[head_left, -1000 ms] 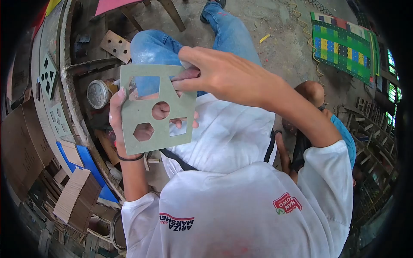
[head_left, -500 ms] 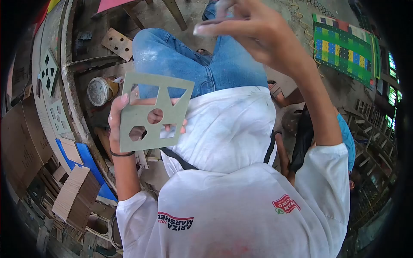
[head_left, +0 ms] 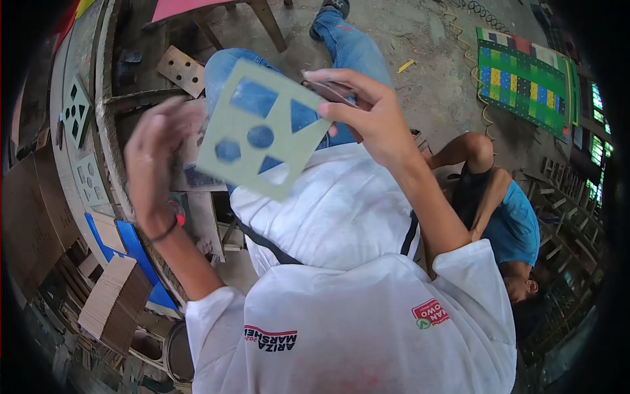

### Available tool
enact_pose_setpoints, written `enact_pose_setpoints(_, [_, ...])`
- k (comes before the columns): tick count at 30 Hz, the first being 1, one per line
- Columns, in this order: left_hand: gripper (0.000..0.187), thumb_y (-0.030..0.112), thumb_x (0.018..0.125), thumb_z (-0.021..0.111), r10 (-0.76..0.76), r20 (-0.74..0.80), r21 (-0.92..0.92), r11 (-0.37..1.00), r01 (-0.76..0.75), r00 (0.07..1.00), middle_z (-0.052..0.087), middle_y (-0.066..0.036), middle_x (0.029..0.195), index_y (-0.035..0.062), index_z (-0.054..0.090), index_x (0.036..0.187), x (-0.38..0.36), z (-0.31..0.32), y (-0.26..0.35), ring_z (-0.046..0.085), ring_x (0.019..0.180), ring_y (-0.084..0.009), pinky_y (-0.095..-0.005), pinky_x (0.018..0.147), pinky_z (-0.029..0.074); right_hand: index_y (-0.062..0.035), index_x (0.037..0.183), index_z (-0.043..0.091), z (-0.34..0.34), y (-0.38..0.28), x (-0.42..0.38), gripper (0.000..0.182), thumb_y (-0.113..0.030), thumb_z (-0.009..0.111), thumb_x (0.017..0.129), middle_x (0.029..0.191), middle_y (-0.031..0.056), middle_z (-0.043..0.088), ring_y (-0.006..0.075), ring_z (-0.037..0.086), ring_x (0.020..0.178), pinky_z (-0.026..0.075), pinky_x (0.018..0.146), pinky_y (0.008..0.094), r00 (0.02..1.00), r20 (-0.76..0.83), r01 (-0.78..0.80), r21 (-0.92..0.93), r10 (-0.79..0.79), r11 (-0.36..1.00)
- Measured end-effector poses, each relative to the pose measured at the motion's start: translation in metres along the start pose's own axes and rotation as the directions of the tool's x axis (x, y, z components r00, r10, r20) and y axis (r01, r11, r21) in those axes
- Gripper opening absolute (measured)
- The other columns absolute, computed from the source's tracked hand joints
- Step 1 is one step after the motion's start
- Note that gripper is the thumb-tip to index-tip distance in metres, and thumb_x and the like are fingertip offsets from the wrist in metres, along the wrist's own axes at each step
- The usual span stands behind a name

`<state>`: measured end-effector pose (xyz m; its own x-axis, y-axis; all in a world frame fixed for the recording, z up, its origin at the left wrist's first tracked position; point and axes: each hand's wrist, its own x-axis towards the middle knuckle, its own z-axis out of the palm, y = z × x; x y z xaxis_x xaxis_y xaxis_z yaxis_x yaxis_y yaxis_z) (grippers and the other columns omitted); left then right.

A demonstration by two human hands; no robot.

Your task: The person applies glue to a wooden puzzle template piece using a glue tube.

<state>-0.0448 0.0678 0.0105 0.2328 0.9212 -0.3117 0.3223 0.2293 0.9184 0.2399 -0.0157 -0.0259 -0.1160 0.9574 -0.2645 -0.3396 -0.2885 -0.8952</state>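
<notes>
A pale green board (head_left: pixel 211 146) with cut-out shapes hangs tilted over my lap: a rectangle, triangles, a circle and a hexagon show. My right hand (head_left: pixel 377 115) is closed on its upper right corner, thumb on the near face. Between the fingers of that hand is also a thin dark flat piece (head_left: pixel 333 90) whose kind I cannot make out. To the left of the board, apart from it, is my left hand (head_left: pixel 161 141). Motion smears its fingers, so whether they hold anything cannot be seen.
A wooden bench (head_left: pixel 105 131) runs along the left, bearing similar cut-out boards (head_left: pixel 76 110) and a cardboard piece (head_left: pixel 118 299). A person in a blue shirt (head_left: pixel 508 220) sits at the right. Behind lies a green patterned panel (head_left: pixel 525 79); a pink-topped table (head_left: pixel 180 8) stands ahead.
The board has passed from my left hand to my right, moving up and right and turning. My left hand has let go and shifted left. My right hand has come down to the board.
</notes>
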Motion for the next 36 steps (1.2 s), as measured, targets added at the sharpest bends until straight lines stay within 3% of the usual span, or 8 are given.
enact_pose_setpoints(2, [0.048, 0.036, 0.098, 0.044, 0.111, -0.430, 0.134, 0.989, -0.059, 0.896, 0.062, -0.017, 0.116, -0.0036, 0.056, 0.122, -0.013, 0.010, 0.011, 0.059, 0.109, -0.0256, -0.0392, 0.094, 0.048, -0.0032, 0.120, 0.063, 0.006, 0.003, -0.005, 0.039, 0.004, 0.065, 0.082, 0.099, 0.0032, 0.063, 0.0070, 0.057, 0.074, 0.048, 0.059, 0.0218, 0.951, -0.231, 0.202, -0.037, -0.205, 0.979])
enact_pose_setpoints(4, [0.044, 0.034, 0.099, 0.046, 0.074, -0.394, 0.043, 0.997, -0.062, 0.916, 0.056, -0.018, 0.124, -0.0032, 0.056, 0.121, -0.026, 0.036, 0.010, 0.057, 0.113, -0.0232, -0.0368, 0.090, 0.050, -0.0058, 0.121, 0.063, 0.014, 0.003, -0.010, 0.042, 0.006, 0.066, 0.080, 0.098, 0.0052, 0.062, 0.0096, 0.057, 0.073, 0.048, 0.059, 0.0237, 0.930, -0.266, 0.209, -0.182, -0.253, 0.961])
enact_pose_setpoints(7, [0.069, 0.054, 0.096, 0.042, -0.077, -0.100, -0.488, 0.872, 0.018, 0.992, 0.047, -0.017, 0.134, 0.0010, 0.036, 0.140, -0.029, 0.084, -0.008, 0.050, 0.121, -0.0296, -0.0457, 0.094, 0.048, -0.0108, 0.113, 0.066, 0.036, 0.014, -0.001, 0.047, 0.006, 0.068, 0.069, 0.088, 0.0092, 0.056, 0.0213, 0.057, 0.076, 0.047, 0.062, 0.0292, 0.661, 0.024, 0.586, -0.640, -0.750, 0.496])
enact_pose_setpoints(17, [0.114, 0.088, 0.071, 0.043, 0.134, -0.016, -0.831, 0.550, -0.088, 0.991, 0.032, -0.020, 0.143, 0.0070, 0.019, 0.148, -0.011, 0.112, -0.002, 0.040, 0.130, -0.0393, -0.0657, 0.099, 0.042, -0.0102, 0.107, 0.069, 0.060, 0.030, -0.006, 0.047, 0.009, 0.071, 0.063, 0.089, 0.0080, 0.055, 0.0236, 0.052, 0.073, 0.045, 0.064, 0.0304, 0.622, 0.289, 0.683, -0.655, -0.728, 0.323])
enact_pose_setpoints(22, [0.111, 0.086, 0.072, 0.044, 0.121, -0.093, -0.925, 0.358, -0.131, 0.988, 0.033, -0.014, 0.142, 0.0078, 0.022, 0.147, -0.011, 0.107, -0.010, 0.043, 0.127, -0.0385, -0.0698, 0.098, 0.040, -0.0058, 0.108, 0.068, 0.057, 0.014, -0.018, 0.037, 0.007, 0.068, 0.073, 0.100, 0.0098, 0.053, 0.0164, 0.056, 0.074, 0.048, 0.058, 0.0277, 0.831, 0.000, 0.479, -0.509, -0.556, 0.715])
enact_pose_setpoints(26, [0.107, 0.084, 0.075, 0.042, 0.172, -0.132, -0.874, 0.444, -0.197, 0.976, 0.035, -0.011, 0.140, 0.0077, 0.023, 0.147, -0.013, 0.112, -0.008, 0.046, 0.123, -0.0363, -0.0682, 0.097, 0.041, -0.0010, 0.113, 0.066, 0.053, 0.004, -0.030, 0.035, 0.007, 0.063, 0.079, 0.093, 0.0091, 0.055, 0.0141, 0.057, 0.069, 0.048, 0.056, 0.0262, 0.992, -0.017, 0.107, -0.366, -0.121, 0.924])
enact_pose_setpoints(29, [0.099, 0.077, 0.080, 0.042, 0.218, -0.191, -0.831, 0.482, -0.276, 0.957, 0.033, -0.013, 0.144, 0.0092, 0.021, 0.149, -0.013, 0.118, -0.008, 0.040, 0.128, -0.0402, -0.0721, 0.099, 0.035, -0.0009, 0.115, 0.064, 0.068, -0.001, -0.031, 0.036, 0.005, 0.064, 0.079, 0.086, 0.0099, 0.054, 0.0151, 0.055, 0.067, 0.047, 0.055, 0.0293, 0.948, -0.004, 0.287, -0.415, -0.317, 0.863])
enact_pose_setpoints(36, [0.089, 0.070, 0.084, 0.037, 0.215, -0.283, -0.823, 0.447, -0.352, 0.935, 0.045, -0.015, 0.132, 0.0039, 0.030, 0.143, -0.016, 0.119, -0.006, 0.053, 0.110, -0.0325, -0.0593, 0.092, 0.047, -0.0043, 0.115, 0.065, 0.078, 0.002, -0.031, 0.041, 0.006, 0.062, 0.076, 0.088, 0.0147, 0.054, 0.0290, 0.061, 0.072, 0.052, 0.064, 0.0354, 0.963, 0.112, 0.263, -0.582, -0.245, 0.770])
